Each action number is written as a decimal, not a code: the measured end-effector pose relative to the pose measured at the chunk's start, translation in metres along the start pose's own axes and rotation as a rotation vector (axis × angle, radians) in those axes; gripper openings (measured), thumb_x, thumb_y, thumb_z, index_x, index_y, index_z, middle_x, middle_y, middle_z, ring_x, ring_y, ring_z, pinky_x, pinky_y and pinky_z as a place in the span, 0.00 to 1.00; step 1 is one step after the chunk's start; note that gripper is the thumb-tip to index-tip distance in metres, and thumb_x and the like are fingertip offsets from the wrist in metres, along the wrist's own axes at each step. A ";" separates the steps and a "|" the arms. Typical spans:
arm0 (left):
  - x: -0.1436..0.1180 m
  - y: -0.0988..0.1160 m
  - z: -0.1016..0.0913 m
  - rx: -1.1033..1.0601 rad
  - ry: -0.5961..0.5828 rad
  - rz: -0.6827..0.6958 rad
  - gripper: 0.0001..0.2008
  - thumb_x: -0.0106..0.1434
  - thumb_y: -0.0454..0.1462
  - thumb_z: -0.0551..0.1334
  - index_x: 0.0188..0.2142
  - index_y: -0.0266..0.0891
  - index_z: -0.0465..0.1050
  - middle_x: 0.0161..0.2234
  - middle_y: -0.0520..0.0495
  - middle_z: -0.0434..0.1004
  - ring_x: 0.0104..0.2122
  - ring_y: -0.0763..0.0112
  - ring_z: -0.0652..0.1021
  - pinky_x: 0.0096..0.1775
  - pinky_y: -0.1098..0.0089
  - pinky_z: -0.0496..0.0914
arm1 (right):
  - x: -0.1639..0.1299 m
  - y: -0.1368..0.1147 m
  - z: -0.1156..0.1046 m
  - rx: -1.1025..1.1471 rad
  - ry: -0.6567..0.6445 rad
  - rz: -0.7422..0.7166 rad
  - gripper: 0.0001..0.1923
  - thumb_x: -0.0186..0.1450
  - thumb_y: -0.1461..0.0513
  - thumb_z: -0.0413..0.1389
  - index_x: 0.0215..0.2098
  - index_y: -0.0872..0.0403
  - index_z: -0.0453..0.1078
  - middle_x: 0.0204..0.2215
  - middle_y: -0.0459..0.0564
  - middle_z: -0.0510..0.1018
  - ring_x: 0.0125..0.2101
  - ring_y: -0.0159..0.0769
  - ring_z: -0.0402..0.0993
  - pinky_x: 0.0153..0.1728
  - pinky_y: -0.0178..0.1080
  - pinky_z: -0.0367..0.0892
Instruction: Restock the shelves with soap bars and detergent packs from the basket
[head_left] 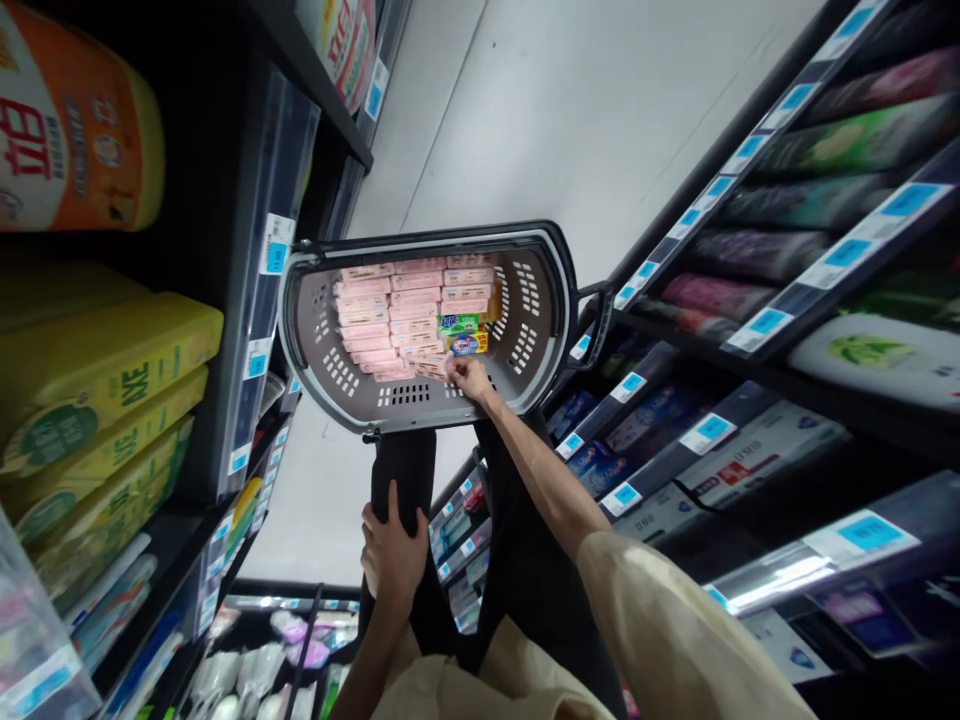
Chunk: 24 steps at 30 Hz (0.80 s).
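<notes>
A grey-brown shopping basket [315, 370] with slotted walls sits in front of my knees. Stacked pink boxes [415, 295] fill much of it in columns. Beside them lie a green box [457, 323] and a blue-and-yellow box [469, 344]. My right hand [466, 378] reaches inside over the near wall, its fingers closed on the end of a slightly tilted pink box [431, 365] at the near edge of the stack. My left hand [394, 550] rests on my black-trousered leg with its fingers spread, holding nothing.
Shelves of yellow packs [127, 370] and an orange-labelled bottle [90, 130] stand close on the left. On the right, shelving with price tags [709, 430] holds bottles and boxes. The basket's handle [596, 325] juts toward that shelf. Pale floor [555, 110] stretches beyond the basket.
</notes>
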<state>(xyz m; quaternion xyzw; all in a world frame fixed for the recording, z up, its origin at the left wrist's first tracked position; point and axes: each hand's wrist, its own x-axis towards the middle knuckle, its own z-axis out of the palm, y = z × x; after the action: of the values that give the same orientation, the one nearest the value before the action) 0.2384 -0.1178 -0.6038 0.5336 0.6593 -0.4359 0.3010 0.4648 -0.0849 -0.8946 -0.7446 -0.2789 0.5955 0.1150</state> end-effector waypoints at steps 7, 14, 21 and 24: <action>0.001 -0.002 0.000 0.003 -0.006 -0.001 0.32 0.75 0.51 0.56 0.75 0.49 0.58 0.63 0.29 0.62 0.53 0.44 0.77 0.46 0.49 0.78 | 0.002 -0.008 -0.003 -0.044 -0.009 -0.003 0.16 0.54 0.69 0.60 0.40 0.56 0.82 0.35 0.49 0.81 0.30 0.34 0.74 0.39 0.35 0.71; 0.002 -0.001 -0.003 0.000 0.001 0.020 0.32 0.75 0.49 0.57 0.75 0.49 0.58 0.63 0.29 0.62 0.53 0.45 0.77 0.46 0.50 0.78 | -0.003 -0.019 0.004 -0.038 0.034 0.036 0.13 0.55 0.63 0.65 0.39 0.55 0.78 0.27 0.44 0.78 0.28 0.35 0.73 0.34 0.34 0.69; 0.003 0.001 -0.006 -0.015 -0.004 0.007 0.32 0.75 0.49 0.57 0.75 0.49 0.59 0.63 0.29 0.62 0.54 0.44 0.77 0.47 0.49 0.78 | -0.013 -0.039 0.020 -0.053 0.135 0.179 0.10 0.55 0.61 0.69 0.34 0.52 0.76 0.26 0.45 0.80 0.28 0.38 0.76 0.35 0.36 0.69; 0.004 0.001 -0.008 -0.015 -0.008 0.005 0.32 0.74 0.49 0.57 0.75 0.50 0.59 0.63 0.30 0.63 0.52 0.46 0.78 0.47 0.50 0.78 | -0.019 -0.052 0.024 -0.058 0.173 0.221 0.12 0.56 0.56 0.71 0.29 0.51 0.74 0.25 0.47 0.80 0.28 0.40 0.77 0.36 0.37 0.69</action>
<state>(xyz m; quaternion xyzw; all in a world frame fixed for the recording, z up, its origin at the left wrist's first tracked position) 0.2388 -0.1089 -0.6036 0.5312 0.6601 -0.4321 0.3089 0.4246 -0.0571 -0.8595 -0.8224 -0.2013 0.5298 0.0505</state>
